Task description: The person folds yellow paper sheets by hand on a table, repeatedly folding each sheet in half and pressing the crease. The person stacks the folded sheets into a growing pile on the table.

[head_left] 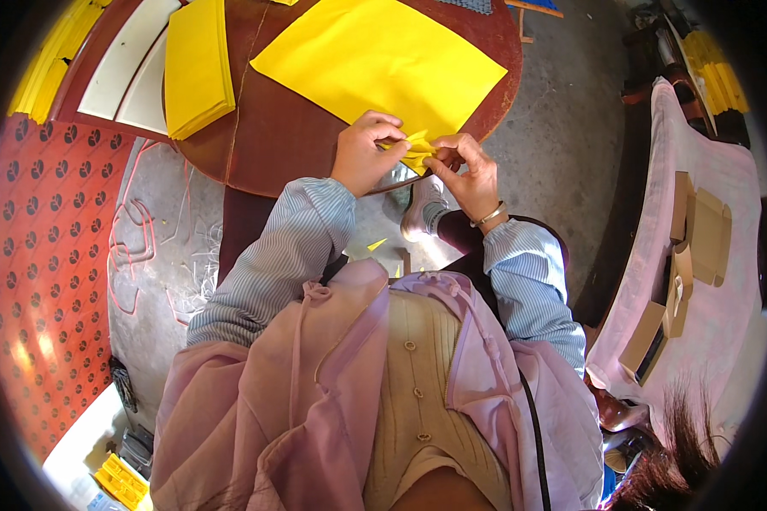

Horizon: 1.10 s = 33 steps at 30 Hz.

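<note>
Right there, the left hand (362, 157) and right hand (471, 177) both pinch, fingertip grip closed, a bunched, creased yellow fold (418, 154) at the bench's (285, 132) near edge, its tip pointing outward, by a smooth yellow sheet (383, 60) slanting lengthwise from far left to near right.

Left hand (368, 153) and right hand (470, 173) pinching folded yellow material (417, 155) at the near edge of a brown table (281, 136); large yellow sheet (383, 61) just beyond, yellow stack (198, 72) to the left.
</note>
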Available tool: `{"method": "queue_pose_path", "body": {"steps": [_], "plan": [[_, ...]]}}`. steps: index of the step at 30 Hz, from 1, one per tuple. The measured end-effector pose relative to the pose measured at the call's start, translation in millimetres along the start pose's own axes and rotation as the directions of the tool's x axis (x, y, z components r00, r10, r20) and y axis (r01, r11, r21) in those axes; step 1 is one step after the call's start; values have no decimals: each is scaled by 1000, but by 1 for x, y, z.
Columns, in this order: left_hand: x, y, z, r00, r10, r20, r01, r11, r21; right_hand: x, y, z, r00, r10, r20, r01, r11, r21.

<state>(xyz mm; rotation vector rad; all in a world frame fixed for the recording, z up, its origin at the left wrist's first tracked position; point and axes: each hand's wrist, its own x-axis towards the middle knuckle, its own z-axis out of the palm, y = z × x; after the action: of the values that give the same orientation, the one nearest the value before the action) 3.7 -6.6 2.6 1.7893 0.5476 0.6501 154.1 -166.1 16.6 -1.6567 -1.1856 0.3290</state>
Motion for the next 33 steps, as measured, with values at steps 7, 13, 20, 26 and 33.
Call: {"method": "queue_pose_path", "body": {"steps": [7, 13, 20, 26, 33], "plan": [[2, -3, -3, 999, 12, 36, -13, 1000, 11, 2, -1, -3, 1000, 3, 2, -3, 1000, -31], [2, -6, -7, 992, 107, 62, -110, 992, 54, 2, 1, -2, 997, 75, -1, -75, 997, 5], [0, -2, -1, 998, 64, 1, -64, 997, 51, 1, 4, 4, 998, 63, -30, -61, 997, 50], [1, -2, -1, 1000, 21, 6, -21, 999, 37, 0, 0, -1, 998, -51, 38, 53, 996, -67], [2, -1, -2, 1000, 1, 12, -2, 999, 33, 0, -5, -4, 999, -9, 39, 9, 1000, -7]]}}
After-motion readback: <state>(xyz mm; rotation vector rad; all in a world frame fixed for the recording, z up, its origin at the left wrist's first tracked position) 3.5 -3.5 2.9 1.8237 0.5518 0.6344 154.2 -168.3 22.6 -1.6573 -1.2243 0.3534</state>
